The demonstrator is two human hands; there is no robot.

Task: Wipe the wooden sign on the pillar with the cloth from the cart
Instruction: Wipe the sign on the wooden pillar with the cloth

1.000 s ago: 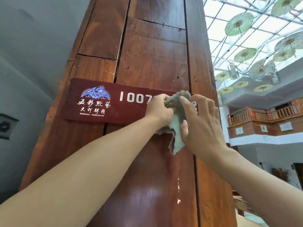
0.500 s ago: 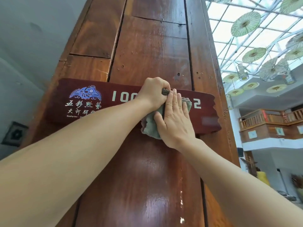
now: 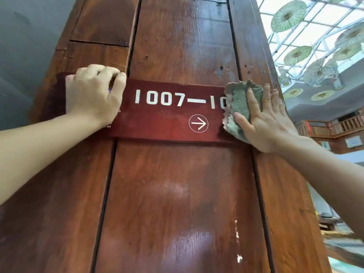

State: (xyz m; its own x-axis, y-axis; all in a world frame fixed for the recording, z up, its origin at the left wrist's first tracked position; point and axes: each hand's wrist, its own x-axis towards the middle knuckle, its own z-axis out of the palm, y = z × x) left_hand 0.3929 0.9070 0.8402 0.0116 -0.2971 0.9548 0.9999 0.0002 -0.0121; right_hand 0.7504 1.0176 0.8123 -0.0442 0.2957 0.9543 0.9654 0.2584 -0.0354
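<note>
A dark red wooden sign (image 3: 169,123) with white numbers and an arrow is fixed across the brown wooden pillar (image 3: 177,194). My right hand (image 3: 264,123) lies flat on a grey-green cloth (image 3: 239,103), pressing it against the sign's right end and hiding the last digits. My left hand (image 3: 92,95) grips the sign's left end, fingers curled over its top edge, covering the logo and small lettering there.
A grey wall (image 3: 25,46) lies left of the pillar. To the right hang paper parasols (image 3: 287,15) under a glass roof, and a wooden balcony railing (image 3: 338,127) stands farther back. The cart is out of view.
My left hand let go of the cloth and moved to the sign's left end. My right hand slid the cloth from the sign's middle to its right end, uncovering the numbers and arrow.
</note>
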